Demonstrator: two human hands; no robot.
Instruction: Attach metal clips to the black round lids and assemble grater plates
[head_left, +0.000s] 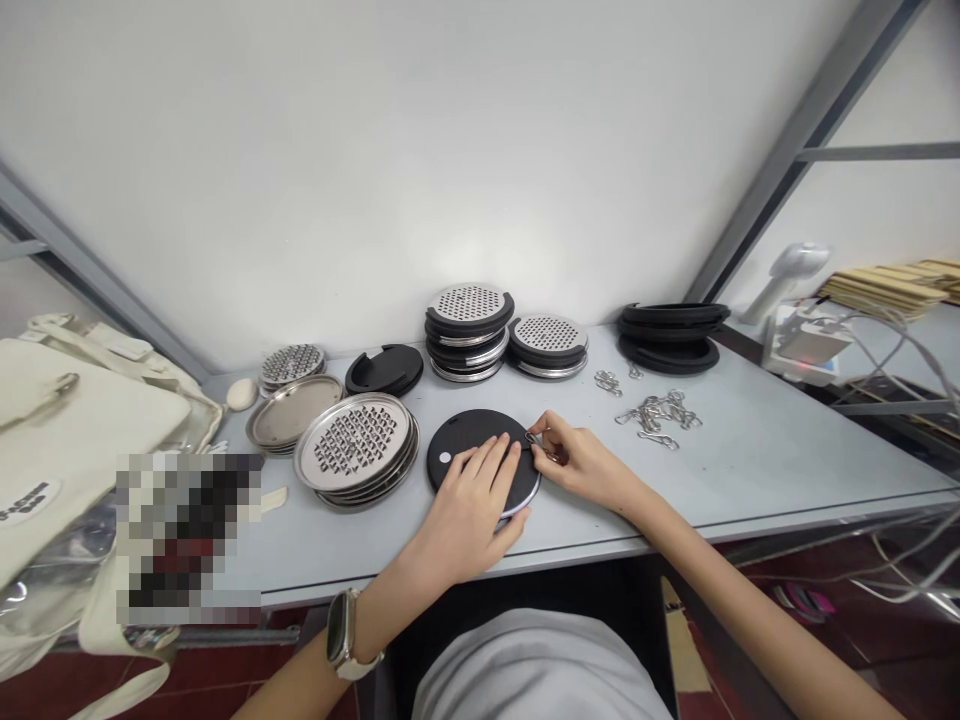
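Observation:
A round black disc with a white dot and a silvery rim lies on the grey table in front of me. My left hand rests flat on it, fingers stretched over its top and thumb at the near edge. At the disc's right edge, my right hand pinches a small metal clip. Further right is a loose pile of metal clips. Left of the disc stands a stack of round grater plates. Behind it are stacked black-rimmed graters and a second, lower stack.
Black round covers are stacked at the back right, and another black cover lies back left near metal rings. A cream bag stands at the left edge. A scanner with cables is at the right.

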